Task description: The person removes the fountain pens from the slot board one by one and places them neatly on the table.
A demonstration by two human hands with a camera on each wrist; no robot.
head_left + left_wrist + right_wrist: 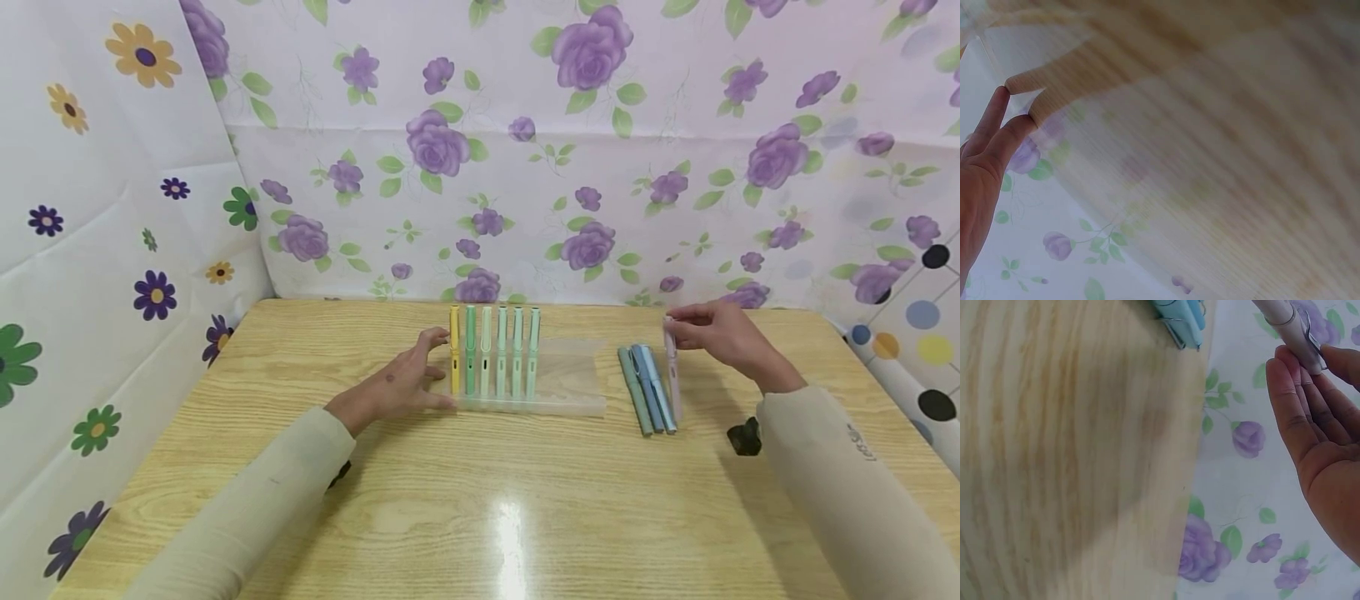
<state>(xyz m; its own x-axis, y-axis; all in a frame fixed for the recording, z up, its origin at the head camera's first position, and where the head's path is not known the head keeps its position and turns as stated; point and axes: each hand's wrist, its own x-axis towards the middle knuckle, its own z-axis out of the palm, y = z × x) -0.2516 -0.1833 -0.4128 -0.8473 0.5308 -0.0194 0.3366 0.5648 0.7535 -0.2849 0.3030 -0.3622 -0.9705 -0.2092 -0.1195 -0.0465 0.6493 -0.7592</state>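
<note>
My right hand (723,337) pinches a pale pink pen (672,367) by its clip end, between thumb and fingers. The pen slants up from beside three pens lying together: a grey-green pen (636,392), a blue pen (649,390) and a light blue pen (662,390). At the left end of a clear pen stand (570,406), my left hand (408,379) has its fingers spread, close to a yellow pen (454,358). Its thumb reaches the stand's front corner. Several pens stand in a row there, including a green pen (470,354) and pale green ones.
The wooden table (435,500) runs up to a flowered cloth (525,208) at the back. A small dark object (745,437) shows by the right wrist. The right part of the stand has no pens on it.
</note>
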